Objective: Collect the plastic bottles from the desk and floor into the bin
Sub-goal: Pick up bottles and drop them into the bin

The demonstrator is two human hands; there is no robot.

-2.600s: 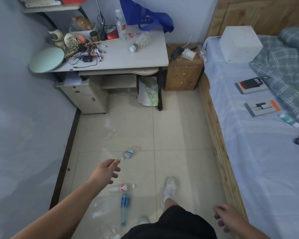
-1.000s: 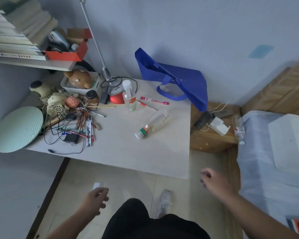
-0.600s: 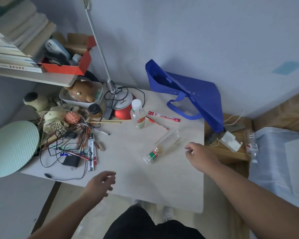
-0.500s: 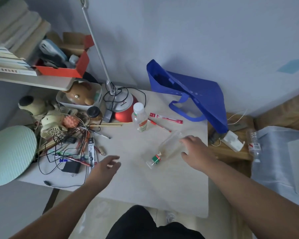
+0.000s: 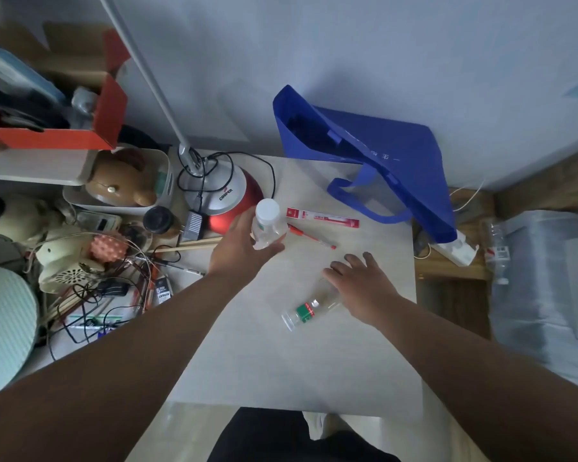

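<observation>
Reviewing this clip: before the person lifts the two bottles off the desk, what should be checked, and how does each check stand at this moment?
1. Left hand grips the upright bottle: ok, it is wrapped round the bottle.
2. Right hand grips the lying bottle: not ok, its fingers lie straight over the base end.
3. Upright bottle closed: ok, the white cap is on.
4. Lying bottle closed: cannot tell, its mouth is blurred.
5. Bin in sight: not ok, none shows in this view.
</observation>
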